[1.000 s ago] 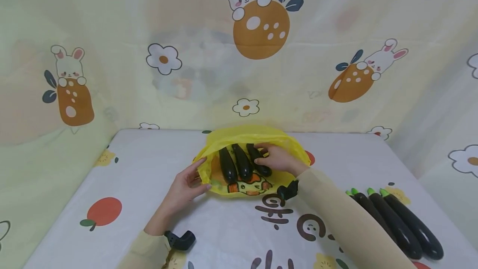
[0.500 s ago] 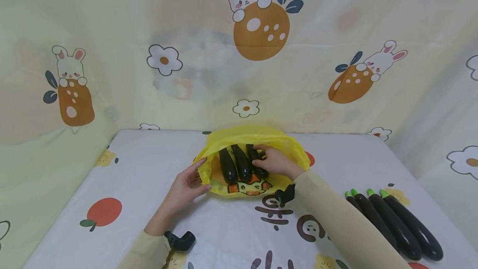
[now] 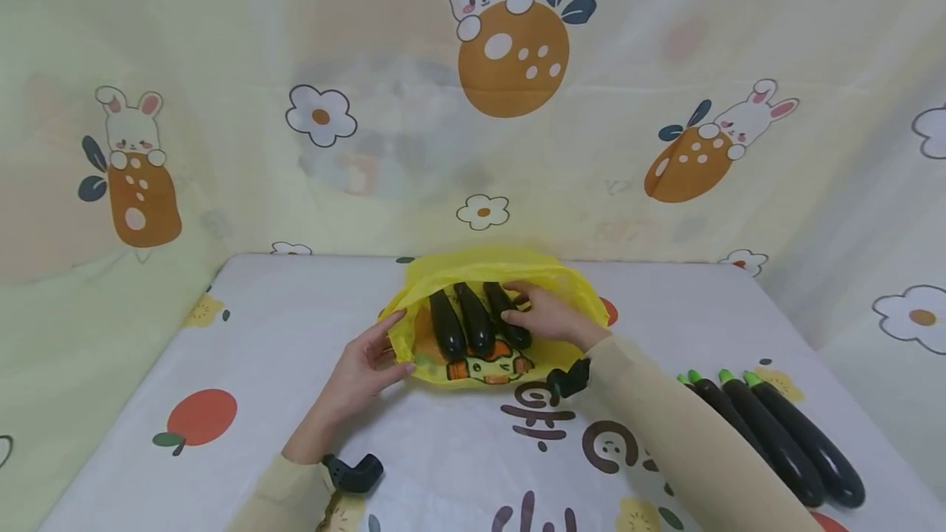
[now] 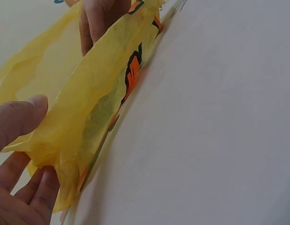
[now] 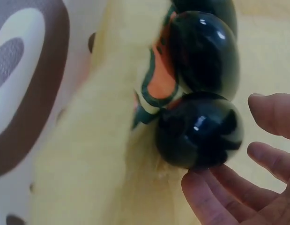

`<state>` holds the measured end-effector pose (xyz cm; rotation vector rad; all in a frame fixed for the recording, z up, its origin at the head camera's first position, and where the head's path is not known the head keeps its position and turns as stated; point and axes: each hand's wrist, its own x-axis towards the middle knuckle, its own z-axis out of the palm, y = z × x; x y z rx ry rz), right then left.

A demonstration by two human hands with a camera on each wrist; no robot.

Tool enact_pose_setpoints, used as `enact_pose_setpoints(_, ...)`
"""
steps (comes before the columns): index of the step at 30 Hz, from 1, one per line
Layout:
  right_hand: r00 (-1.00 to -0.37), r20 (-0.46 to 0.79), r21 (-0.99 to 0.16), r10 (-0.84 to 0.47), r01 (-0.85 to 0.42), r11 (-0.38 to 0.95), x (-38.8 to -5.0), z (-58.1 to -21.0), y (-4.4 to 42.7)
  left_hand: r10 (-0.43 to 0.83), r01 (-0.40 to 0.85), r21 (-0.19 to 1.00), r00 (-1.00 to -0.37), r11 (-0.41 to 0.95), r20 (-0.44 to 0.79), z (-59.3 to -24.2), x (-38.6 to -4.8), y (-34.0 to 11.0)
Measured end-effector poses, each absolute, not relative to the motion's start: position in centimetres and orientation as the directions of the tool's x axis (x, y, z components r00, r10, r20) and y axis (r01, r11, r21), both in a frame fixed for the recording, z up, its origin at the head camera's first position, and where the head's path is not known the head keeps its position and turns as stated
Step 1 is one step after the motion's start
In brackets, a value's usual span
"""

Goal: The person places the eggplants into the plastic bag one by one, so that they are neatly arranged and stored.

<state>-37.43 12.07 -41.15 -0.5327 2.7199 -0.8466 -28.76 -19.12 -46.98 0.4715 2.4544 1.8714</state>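
A yellow bag (image 3: 480,263) lies on the table with its mouth facing the person; three dark eggplants (image 3: 476,321) lie side by side inside. My left hand (image 3: 360,372) is spread at the bag's left edge, thumb and fingers apart; the left wrist view has the bag's film (image 4: 84,108) between them. Inside the bag, my right hand (image 3: 550,314) touches the rightmost eggplant (image 3: 515,333). In the right wrist view, fingertips (image 5: 196,180) meet the underside of that eggplant (image 5: 198,131), while the thumb stands off it. The eggplants' far ends are hidden.
Several more eggplants (image 3: 794,433) with green tips lie together at the table's right side, partly behind the right sleeve (image 3: 680,425). A patterned cloth (image 3: 384,130) hangs behind the table (image 3: 273,327).
The right hand has shifted slightly left and then back right, and the rightmost eggplant has moved a little with it. The left hand keeps its place at the bag. The head view has drifted slightly.
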Motion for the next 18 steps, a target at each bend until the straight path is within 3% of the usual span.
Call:
enact_pose_setpoints(8, -0.887, -0.097, -0.617, -0.451, -0.302, 0.727, -36.0, -39.5, 13.7, 0.244, 0.217, 0.946, -0.957, 0.239, 0.158, -46.8, -28.6, -19.2)
enact_pose_setpoints(18, -0.845, 0.020, -0.731, -0.535, -0.377, 0.568, -31.0, -37.2, 19.1, 0.260, 0.225, 0.946, -0.952, 0.232, 0.163, -46.7, -28.6, -19.1)
